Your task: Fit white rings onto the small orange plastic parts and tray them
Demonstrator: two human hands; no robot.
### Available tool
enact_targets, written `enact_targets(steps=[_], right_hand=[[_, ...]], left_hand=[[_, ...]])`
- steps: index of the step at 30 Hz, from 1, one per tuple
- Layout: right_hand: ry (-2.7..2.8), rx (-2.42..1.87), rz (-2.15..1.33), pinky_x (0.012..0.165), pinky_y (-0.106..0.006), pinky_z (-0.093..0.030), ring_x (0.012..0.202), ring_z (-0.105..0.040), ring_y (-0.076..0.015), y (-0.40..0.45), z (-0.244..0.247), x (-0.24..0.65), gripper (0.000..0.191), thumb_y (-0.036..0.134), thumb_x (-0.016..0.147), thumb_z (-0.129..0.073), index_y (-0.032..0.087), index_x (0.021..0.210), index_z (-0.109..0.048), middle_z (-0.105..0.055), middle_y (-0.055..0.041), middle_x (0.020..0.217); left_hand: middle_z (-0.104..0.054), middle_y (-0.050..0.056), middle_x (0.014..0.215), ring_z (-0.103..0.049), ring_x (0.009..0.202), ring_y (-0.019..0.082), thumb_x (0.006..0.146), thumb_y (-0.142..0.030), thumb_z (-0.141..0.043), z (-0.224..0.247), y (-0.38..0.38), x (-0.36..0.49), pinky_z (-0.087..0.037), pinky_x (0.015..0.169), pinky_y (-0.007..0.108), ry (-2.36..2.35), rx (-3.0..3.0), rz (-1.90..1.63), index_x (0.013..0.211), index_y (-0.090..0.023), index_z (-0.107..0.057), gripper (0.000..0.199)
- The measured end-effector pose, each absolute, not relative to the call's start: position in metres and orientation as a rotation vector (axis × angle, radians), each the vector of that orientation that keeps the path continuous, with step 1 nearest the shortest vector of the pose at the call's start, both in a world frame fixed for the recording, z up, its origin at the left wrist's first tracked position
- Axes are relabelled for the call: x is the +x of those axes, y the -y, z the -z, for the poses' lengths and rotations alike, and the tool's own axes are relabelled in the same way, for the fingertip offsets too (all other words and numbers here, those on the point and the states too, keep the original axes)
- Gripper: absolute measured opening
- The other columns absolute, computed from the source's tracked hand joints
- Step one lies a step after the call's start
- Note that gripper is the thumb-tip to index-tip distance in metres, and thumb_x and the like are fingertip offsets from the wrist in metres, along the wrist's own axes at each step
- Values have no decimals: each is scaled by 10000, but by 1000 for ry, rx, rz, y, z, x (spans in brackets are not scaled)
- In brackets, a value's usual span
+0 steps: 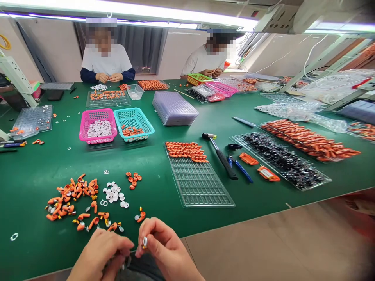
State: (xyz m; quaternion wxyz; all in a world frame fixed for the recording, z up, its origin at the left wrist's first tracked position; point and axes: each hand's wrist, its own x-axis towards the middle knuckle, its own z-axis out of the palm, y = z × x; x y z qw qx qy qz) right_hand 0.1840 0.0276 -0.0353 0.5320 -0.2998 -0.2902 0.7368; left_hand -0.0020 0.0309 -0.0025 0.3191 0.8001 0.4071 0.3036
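Observation:
My right hand (pixel 164 246) pinches a small white-rimmed round part (pixel 145 242) with a bit of gold colour, between thumb and forefinger at the table's near edge. Close beside it, my left hand (pixel 102 253) is closed, its fingers curled down; what they hold is hidden. Just beyond the hands lies a loose heap of orange earbud shells (pixel 79 189) with gold and silver bits attached. A single orange earbud shell (pixel 141 216) lies nearest my right hand. Farther on are a cluster of white round caps (pixel 113 192) and several orange round caps (pixel 133 179).
A transparent tray (pixel 205 187) partly filled with orange pieces lies right of centre. Beyond it are a hammer (pixel 219 154), blue-handled pliers (pixel 243 171) and a tray of black parts (pixel 281 160). Pink (pixel 82 132) and teal (pixel 149 127) baskets stand farther back. Two people sit opposite.

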Motion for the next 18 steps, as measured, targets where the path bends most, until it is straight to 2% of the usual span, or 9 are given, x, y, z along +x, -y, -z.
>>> enact_targets(steps=[2,5,9,12,18], right_hand=[[863,-809,-1702,646,-251,-453,664,-572,-125,-26,32,186,327,479,825,-727,172,790,-621,-550,10,736],[1087,-898,-1593,622,-249,-389,674,-506,-124,-23,28,187,311,473,888,-649,171,816,-624,-525,3,756],[1209,-973,-1475,553,-246,-327,618,-421,-113,-22,31,186,299,455,895,-623,174,797,-592,-475,17,726],[1227,-1049,-1467,512,-238,-293,565,-375,-100,-23,34,186,299,444,880,-623,179,766,-545,-439,41,667],[1200,-1215,-1489,530,-242,-321,569,-403,-108,-27,31,196,253,356,812,-659,185,692,-517,-473,34,636]], left_hand=[[-678,8,814,-623,727,164,967,-207,-498,-2,-35,-3,-497,661,238,-1085,2044,-752,920,-248,-596,116],[-668,-2,795,-642,714,156,919,-257,-592,-8,-40,1,-529,654,223,-1058,2018,-745,905,-238,-600,24],[-673,-4,758,-645,689,153,926,-205,-556,-7,-40,8,-533,641,223,-1064,2077,-788,874,-232,-606,77],[-699,2,815,-666,750,161,913,-171,-573,-2,-38,9,-545,688,234,-1088,2157,-827,902,-239,-624,86],[-719,9,886,-677,803,179,911,-221,-605,7,-50,4,-529,723,271,-1260,2295,-829,981,-241,-644,82]])
